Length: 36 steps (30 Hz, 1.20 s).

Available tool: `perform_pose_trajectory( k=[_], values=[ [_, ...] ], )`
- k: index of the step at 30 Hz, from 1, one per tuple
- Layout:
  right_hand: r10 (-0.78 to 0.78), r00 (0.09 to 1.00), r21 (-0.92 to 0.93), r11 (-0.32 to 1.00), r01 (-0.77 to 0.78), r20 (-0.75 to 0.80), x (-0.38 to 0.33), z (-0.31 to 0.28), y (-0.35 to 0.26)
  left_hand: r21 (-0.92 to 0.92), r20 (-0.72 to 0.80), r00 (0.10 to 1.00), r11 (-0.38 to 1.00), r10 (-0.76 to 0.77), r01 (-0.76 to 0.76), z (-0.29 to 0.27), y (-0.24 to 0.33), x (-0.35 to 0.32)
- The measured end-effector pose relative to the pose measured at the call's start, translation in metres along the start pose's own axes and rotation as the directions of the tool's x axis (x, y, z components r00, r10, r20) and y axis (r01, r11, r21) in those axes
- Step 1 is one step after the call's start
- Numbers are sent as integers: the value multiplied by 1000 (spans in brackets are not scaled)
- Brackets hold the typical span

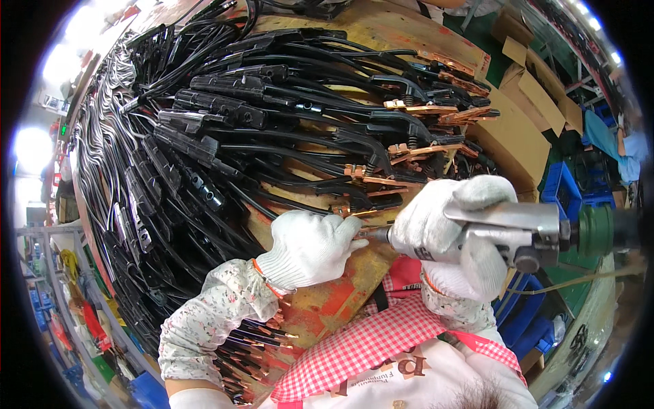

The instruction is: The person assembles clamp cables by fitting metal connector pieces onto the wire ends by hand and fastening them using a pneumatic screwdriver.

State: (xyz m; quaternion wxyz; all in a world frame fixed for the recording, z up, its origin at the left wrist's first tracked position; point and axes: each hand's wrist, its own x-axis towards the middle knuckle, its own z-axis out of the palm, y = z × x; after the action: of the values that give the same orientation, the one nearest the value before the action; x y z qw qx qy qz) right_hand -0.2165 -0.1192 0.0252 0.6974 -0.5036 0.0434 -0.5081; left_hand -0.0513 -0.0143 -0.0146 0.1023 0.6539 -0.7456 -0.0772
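My right hand, in a white knitted glove, is wrapped round a silver air screwdriver lying roughly level, its bit pointing left. My left hand, also gloved, is closed with fingers and thumb pinched around the bit's tip; whatever sits between them is hidden. Just beyond that hand lies an electrode holder with a black lever and copper parts. Several more electrode holders with black levers and copper jaws spread across the wooden table, joined to black cables.
Black handle sleeves are threaded on the cables, piled at left and far side. Bare copper cable ends lie by my left forearm. At right are cardboard boxes, blue crates and a hose. Another person's arm shows far right.
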Motion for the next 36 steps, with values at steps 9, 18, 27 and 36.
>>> perform_pose_trajectory(
  k=[9,18,27,36],
  values=[
    [103,979,-128,988,-81,175,5,-3,6,-44,13,1000,999,-11,11,7,-2,-1],
    [32,984,-55,998,-23,176,4,-7,2,-44,43,998,998,-35,37,2,3,1],
    [-3,971,-109,994,30,241,1,-4,8,7,34,998,998,-55,54,6,1,-3],
    [188,982,78,979,-187,-13,-2,-17,-4,-9,-21,999,1000,26,-26,1,1,-2]
  ],
)
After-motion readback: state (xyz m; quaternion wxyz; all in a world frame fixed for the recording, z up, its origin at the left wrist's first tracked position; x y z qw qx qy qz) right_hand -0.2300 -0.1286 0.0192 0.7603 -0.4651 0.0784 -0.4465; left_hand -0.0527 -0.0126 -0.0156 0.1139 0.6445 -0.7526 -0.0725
